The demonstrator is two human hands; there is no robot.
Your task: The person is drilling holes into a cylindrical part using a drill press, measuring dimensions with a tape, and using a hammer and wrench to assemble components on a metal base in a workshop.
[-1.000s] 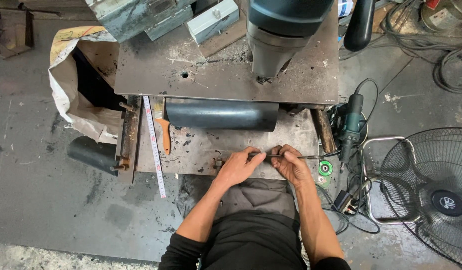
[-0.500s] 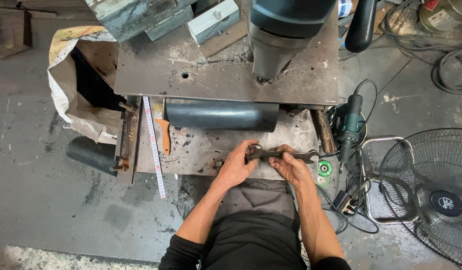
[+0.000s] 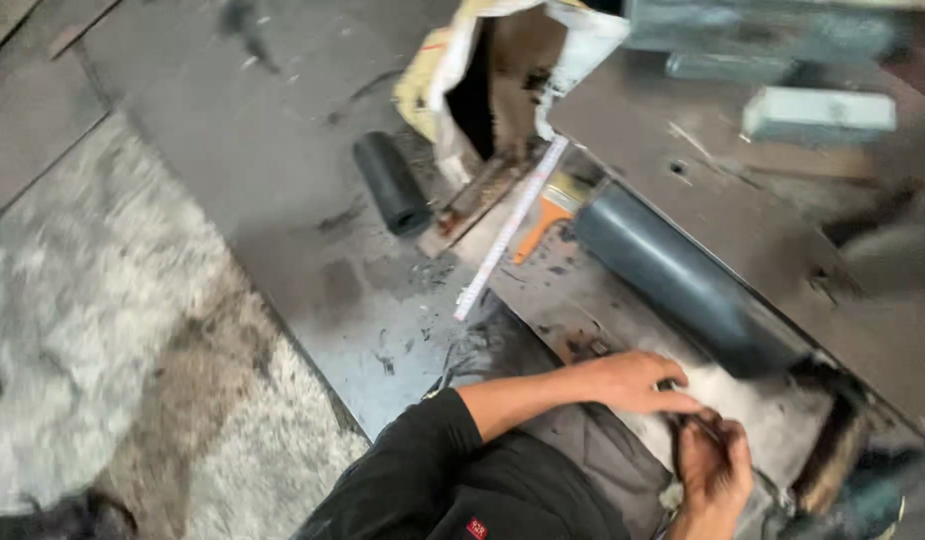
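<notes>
Well to the left of the hands, on the concrete floor (image 3: 183, 200), a short black roller (image 3: 392, 184) lies on its side, apart from the work and out of reach; beside it a torn paper sack (image 3: 453, 70) stands open against the edge of the bench, seemingly for scrap or parts. Nearer the grip, a steel rule (image 3: 510, 230) runs slantwise from the sack toward the person's lap, laid flat where it can be read; an orange-handled brush (image 3: 545, 215) rests just right of it, bristles toward the long grey tube (image 3: 683, 280). That tube lies lengthwise along the plate's (image 3: 703, 170) edge, directly above the hands, likely lodged there so it cannot roll.

At the grip itself: the left hand (image 3: 628, 383) reaches across from the black sleeve (image 3: 423, 460), fingers curled downward and partly closed over a small dark metal piece (image 3: 695, 420); the right hand (image 3: 715, 462) meets it from below, fingers bent around the same piece. The two hands touch, one steadying while the other works, by the look of it; the view is blurred, so the piece's shape and the firmness of either hold cannot be told exactly. The piece sits low over the rusty sheet (image 3: 583, 300), close to the body, which gives the arms support.
</notes>
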